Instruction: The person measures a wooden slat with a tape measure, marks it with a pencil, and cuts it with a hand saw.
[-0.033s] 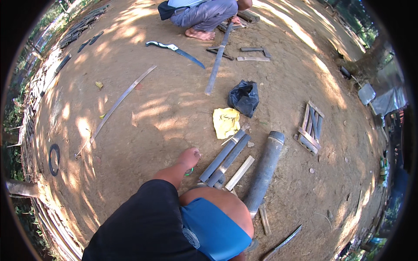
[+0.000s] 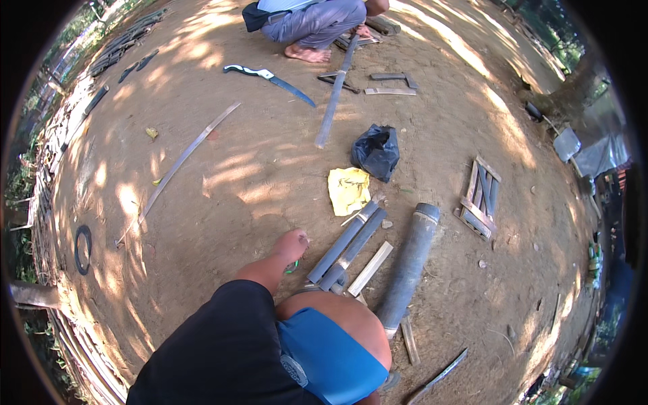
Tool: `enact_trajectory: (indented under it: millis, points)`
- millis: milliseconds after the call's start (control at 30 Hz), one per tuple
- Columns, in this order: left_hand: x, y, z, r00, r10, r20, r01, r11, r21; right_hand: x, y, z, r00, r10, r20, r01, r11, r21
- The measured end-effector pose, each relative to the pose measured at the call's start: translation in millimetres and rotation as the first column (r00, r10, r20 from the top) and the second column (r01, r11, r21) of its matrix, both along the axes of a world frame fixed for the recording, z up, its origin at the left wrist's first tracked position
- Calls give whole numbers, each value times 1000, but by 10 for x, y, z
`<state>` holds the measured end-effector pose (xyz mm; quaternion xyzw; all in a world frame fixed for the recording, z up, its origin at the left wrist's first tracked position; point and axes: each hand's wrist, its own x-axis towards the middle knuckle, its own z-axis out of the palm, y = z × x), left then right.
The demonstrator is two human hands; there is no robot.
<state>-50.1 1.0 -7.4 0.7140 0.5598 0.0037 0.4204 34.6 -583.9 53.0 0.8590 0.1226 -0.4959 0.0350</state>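
Note:
My left hand [image 2: 293, 244] hangs low over the dirt left of my bent knee [image 2: 337, 307], its fingers curled in. I see nothing sticking out of it, though its underside is hidden. To its right lie two dark split bamboo pieces [image 2: 345, 248], side by side. Beyond them are a pale split strip [image 2: 370, 269] and a thick bamboo tube [image 2: 409, 270], which slants away from my knee. My right hand does not show; a bit of skin at the lower edge, below my blue shorts [image 2: 334, 358], cannot be made out.
A yellow bag [image 2: 349, 191] and a black plastic bag [image 2: 375, 153] lie ahead. A small wooden frame [image 2: 480, 197] stands right. A curved blade [image 2: 439, 378] lies near my right side. Farther off are a pruning saw [image 2: 270, 77], a long strip [image 2: 185, 158] and another person [image 2: 317, 27] squatting.
The whole view has shifted very slightly. My left hand and the things on the ground keep their places relative to one another.

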Motion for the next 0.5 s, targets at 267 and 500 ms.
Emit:
enact_trajectory:
  millis: [267, 500]
  points:
    - [-261, 70, -37, 1000, 8, -10, -8, 998, 67, -13, 368, 386, 950, -275, -146, 283, 959, 34]
    - [-32, 8, 121, 997, -71, -12, 72, 993, 95, 139, 421, 464, 979, -159, -128, 141, 980, -140]
